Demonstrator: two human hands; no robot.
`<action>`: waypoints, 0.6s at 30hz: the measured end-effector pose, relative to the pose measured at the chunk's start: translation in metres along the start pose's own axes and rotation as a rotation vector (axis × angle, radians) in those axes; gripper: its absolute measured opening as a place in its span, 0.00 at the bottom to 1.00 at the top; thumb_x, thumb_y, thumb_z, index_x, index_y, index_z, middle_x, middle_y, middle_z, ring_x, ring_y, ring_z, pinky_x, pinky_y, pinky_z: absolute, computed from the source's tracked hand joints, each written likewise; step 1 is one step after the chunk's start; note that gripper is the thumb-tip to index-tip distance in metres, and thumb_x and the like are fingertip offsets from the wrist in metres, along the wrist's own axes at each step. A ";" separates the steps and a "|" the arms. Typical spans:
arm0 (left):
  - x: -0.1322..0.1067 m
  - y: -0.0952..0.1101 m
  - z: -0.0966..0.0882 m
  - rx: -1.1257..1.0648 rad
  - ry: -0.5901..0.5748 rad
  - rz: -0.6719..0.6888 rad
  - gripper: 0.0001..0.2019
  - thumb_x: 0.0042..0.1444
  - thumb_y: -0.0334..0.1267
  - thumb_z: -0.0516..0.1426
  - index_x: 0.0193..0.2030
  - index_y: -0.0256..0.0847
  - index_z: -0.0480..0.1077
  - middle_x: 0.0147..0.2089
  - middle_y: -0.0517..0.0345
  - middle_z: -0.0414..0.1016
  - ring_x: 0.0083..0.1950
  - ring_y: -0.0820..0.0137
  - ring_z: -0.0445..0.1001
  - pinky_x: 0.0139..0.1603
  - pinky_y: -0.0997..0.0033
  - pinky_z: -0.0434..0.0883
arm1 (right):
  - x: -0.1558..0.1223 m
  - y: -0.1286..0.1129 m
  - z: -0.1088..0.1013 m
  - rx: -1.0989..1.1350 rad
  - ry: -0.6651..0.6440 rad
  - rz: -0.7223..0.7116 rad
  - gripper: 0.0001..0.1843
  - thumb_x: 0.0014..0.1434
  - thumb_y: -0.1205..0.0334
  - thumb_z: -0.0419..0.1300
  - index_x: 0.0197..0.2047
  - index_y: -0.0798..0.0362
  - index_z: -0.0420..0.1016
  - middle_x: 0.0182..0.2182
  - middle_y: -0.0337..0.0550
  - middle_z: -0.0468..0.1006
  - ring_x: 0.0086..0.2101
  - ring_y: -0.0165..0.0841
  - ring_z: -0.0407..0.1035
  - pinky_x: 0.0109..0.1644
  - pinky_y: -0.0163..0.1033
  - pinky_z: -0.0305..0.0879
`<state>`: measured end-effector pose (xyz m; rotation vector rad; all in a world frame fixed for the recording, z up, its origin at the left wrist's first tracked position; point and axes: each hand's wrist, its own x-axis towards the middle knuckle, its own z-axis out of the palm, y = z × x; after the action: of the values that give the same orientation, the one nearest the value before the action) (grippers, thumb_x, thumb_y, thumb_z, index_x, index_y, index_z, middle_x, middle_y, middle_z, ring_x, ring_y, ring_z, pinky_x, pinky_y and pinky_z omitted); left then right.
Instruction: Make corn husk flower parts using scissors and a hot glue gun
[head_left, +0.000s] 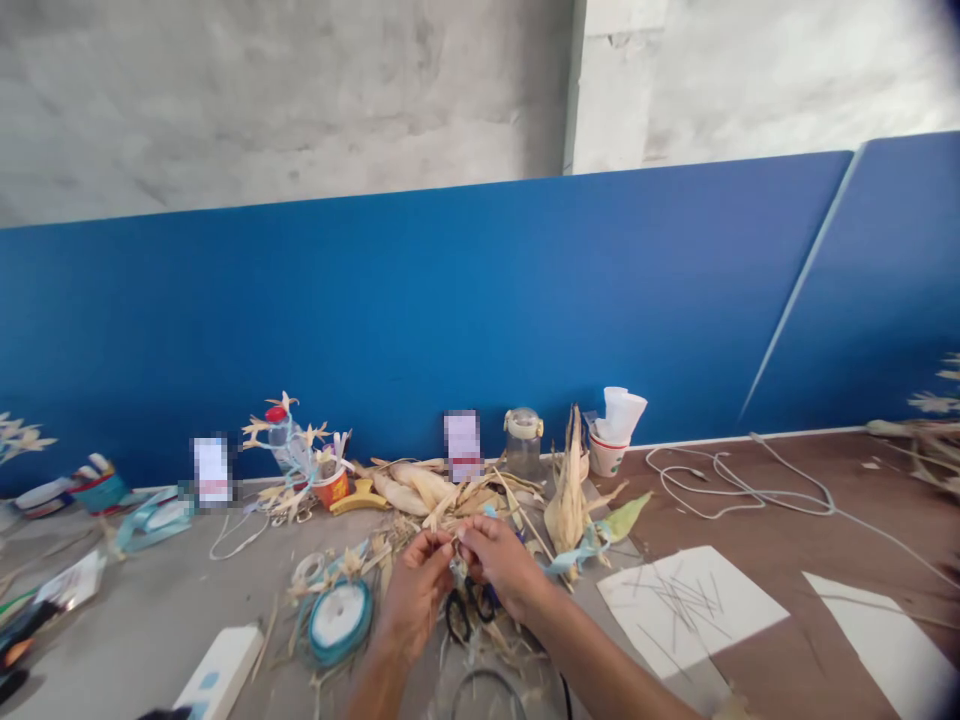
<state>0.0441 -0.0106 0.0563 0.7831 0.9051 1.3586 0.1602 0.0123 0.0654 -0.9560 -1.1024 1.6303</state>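
Observation:
My left hand [417, 588] and my right hand [496, 560] meet in front of me, fingertips pinched together on a thin pale strip of dried corn husk [455, 541]. Both hands are closed over it, above black-handled scissors [465, 606] that lie on the table. A heap of dried corn husks [427, 490] spreads just behind the hands. A spool of light blue ribbon [339, 618] sits to the left of my left wrist.
A glass jar [523, 442], paper cups [613, 428], an orange cup [331, 485] and a bottle with husk flowers [285, 440] stand against the blue partition [465, 300]. White cable [727, 485] and white paper sheets with thin sticks [686, 600] lie right. A white box [219, 672] lies near left.

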 end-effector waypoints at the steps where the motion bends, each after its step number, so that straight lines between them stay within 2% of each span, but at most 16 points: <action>1: 0.000 0.000 0.000 0.000 0.004 0.002 0.15 0.37 0.40 0.69 0.28 0.36 0.69 0.22 0.64 0.70 0.18 0.82 0.58 0.20 0.80 0.55 | 0.000 0.001 0.001 0.027 -0.003 0.016 0.11 0.44 0.56 0.56 0.20 0.52 0.60 0.12 0.26 0.57 0.13 0.20 0.43 0.19 0.31 0.37; 7: 0.002 -0.005 -0.002 0.030 0.072 0.030 0.14 0.39 0.41 0.68 0.27 0.36 0.68 0.19 0.65 0.68 0.18 0.82 0.58 0.19 0.81 0.53 | 0.005 0.018 0.004 0.100 0.019 0.071 0.12 0.41 0.54 0.58 0.20 0.51 0.60 0.12 0.26 0.58 0.12 0.19 0.43 0.17 0.30 0.36; 12: 0.006 -0.014 -0.006 0.068 0.102 0.061 0.15 0.39 0.42 0.67 0.28 0.37 0.69 0.22 0.62 0.71 0.23 0.75 0.67 0.25 0.77 0.63 | 0.009 0.030 0.007 0.186 0.014 0.084 0.13 0.42 0.53 0.59 0.20 0.51 0.60 0.11 0.25 0.57 0.12 0.19 0.43 0.17 0.29 0.37; 18: 0.008 -0.020 -0.015 0.281 0.191 0.152 0.12 0.43 0.44 0.65 0.30 0.38 0.74 0.21 0.61 0.70 0.25 0.71 0.68 0.29 0.73 0.65 | 0.009 0.032 0.016 0.274 0.017 0.035 0.15 0.41 0.53 0.59 0.17 0.52 0.58 0.11 0.25 0.55 0.12 0.18 0.42 0.17 0.29 0.38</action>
<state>0.0405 -0.0047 0.0309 0.9634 1.2258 1.4758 0.1350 0.0111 0.0387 -0.8111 -0.8276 1.7451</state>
